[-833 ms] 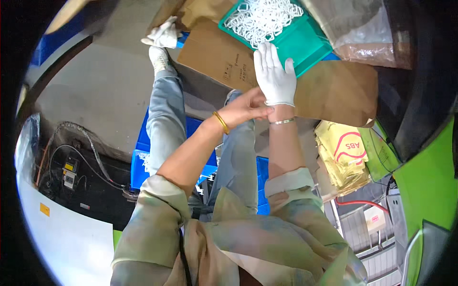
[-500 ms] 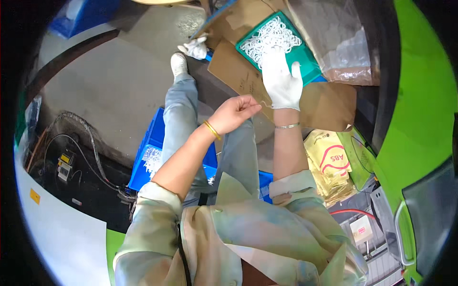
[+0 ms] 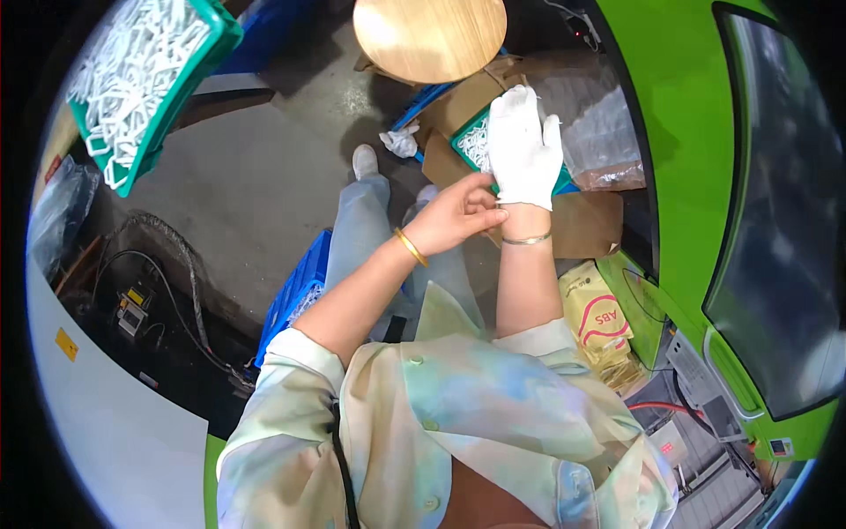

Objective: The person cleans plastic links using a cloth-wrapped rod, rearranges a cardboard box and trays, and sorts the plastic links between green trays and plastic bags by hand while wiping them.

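A white knitted glove [image 3: 527,167] covers my right hand [image 3: 526,145], held out palm down with the thumb apart and nothing in it. The other fingers lie side by side. My bare left hand [image 3: 458,214], with a gold bangle [image 3: 411,248] on its wrist, is at the glove's cuff. Its fingers are curled and its thumb lies against the cuff edge, closed on it. A thin silver bracelet [image 3: 527,239] circles my right wrist just below the cuff. Beyond the gloved hand, partly hidden by it, is a green tray [image 3: 560,181] holding white looped pieces [image 3: 476,143].
Another green tray [image 3: 167,110] heaped with white loops is at upper left. A round wooden stool top [image 3: 430,35] is ahead. A blue crate [image 3: 295,286] stands by my left leg. Cardboard [image 3: 586,225] and yellow bags [image 3: 596,309] lie right, beside a green machine [image 3: 679,176].
My left hand has moved right, up to the cuff. The view has shifted, bringing in the stool top and the upper-left tray.
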`<state>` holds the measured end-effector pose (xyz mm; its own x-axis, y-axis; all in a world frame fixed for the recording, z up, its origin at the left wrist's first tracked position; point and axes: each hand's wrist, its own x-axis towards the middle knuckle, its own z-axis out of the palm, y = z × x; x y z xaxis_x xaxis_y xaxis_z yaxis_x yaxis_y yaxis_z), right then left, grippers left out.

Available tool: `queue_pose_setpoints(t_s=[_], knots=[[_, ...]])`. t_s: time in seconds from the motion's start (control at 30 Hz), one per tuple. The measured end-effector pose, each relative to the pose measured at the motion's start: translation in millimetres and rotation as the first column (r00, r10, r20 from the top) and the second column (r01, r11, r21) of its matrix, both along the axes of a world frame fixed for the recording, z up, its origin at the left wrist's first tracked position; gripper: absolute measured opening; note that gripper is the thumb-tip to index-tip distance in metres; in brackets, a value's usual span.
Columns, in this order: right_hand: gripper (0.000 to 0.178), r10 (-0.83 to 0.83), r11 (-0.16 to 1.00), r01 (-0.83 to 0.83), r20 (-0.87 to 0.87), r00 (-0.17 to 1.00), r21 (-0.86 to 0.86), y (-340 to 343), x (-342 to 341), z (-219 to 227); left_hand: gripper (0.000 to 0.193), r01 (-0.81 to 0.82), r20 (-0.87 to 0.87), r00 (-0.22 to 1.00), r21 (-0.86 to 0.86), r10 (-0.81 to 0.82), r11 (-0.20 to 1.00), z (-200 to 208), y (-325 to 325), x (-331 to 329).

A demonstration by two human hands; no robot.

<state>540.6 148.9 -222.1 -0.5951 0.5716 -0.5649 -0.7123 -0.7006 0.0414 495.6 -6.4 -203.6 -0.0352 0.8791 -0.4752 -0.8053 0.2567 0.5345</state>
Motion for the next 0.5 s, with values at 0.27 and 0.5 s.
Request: queue_pose_setpoints(t_s=[0.27, 0.5], knots=[[0.05, 0.084, 0.97, -0.091, 0.044, 0.996, 0.225, 8.5, -34.1, 85.1, 0.015, 0.084, -0.371, 0.924, -0.04, -0.093, 0.996, 84.1, -10.2, -41.0], [0.043, 0.131, 0.969, -0.07, -0.255, 0.958, 0.235, 20.7, -43.3, 150.5, 0.015, 0.035, -0.482, 0.876, 0.072, 0.004, 0.997, 156.7, -20.8, -49.6]])
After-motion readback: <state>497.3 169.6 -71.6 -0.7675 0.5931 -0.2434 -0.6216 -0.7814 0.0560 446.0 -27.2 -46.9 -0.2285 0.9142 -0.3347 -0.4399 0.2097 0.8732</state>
